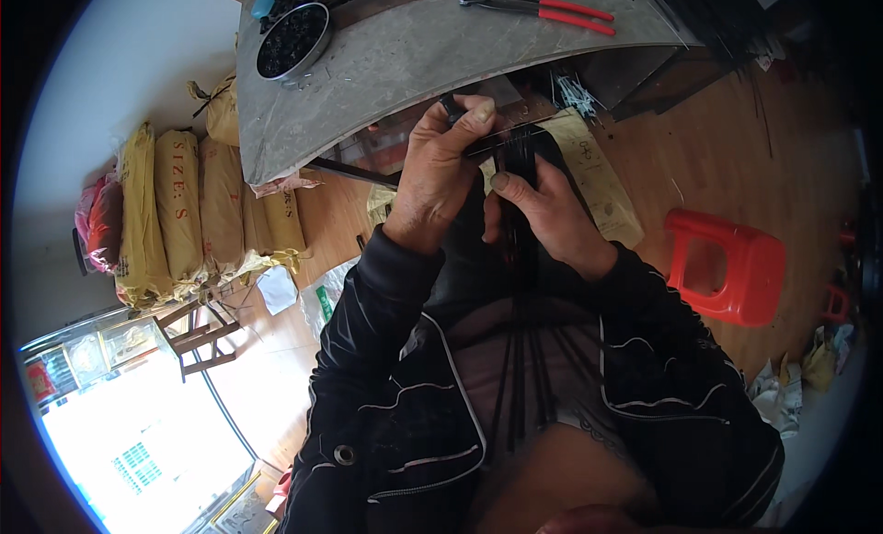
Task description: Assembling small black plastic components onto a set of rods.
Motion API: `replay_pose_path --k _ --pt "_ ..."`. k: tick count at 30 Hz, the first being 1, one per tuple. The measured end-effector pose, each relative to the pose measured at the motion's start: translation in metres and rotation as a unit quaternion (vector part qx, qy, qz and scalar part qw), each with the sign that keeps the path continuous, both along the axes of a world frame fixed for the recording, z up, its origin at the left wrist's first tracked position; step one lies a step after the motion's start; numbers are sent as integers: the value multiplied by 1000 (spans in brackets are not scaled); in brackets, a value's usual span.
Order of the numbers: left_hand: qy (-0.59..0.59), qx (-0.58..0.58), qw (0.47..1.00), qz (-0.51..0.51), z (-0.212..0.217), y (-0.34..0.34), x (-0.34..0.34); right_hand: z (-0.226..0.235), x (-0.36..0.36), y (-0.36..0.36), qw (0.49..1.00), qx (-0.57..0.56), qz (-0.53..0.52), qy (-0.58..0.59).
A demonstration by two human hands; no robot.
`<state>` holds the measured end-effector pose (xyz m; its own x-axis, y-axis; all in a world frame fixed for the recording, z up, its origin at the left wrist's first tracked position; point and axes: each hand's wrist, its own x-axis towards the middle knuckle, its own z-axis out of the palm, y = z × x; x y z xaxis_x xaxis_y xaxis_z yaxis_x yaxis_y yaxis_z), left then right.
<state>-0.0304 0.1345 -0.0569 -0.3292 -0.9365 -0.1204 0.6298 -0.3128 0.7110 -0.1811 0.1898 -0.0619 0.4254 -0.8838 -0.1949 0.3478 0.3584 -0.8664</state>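
My right hand is closed around a bundle of thin black rods. The rods run back toward my chest, their near ends fanned out. My left hand is raised beside it, closed, thumb pressed against the forefinger. A small black piece shows at its curled fingers. From the left thumb a thin dark wire crosses over the far end of the bundle; the grip on it is partly hidden. Both hands are above my lap, just before the grey table's curved edge.
On the table lie red-handled pincers and a metal bowl of small black pieces. Thin pale rods are bunched below its edge. A red plastic stool stands at right, filled sacks and a wooden stool at left.
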Motion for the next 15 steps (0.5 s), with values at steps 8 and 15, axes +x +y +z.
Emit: replay_pose_path --k 8,15 --pt "-70 -8 998 -4 10 1 1 2 -2 2 992 -78 -75 58" --pt "-239 -48 969 47 19 5 6 -5 -9 -1 989 -96 -99 63"
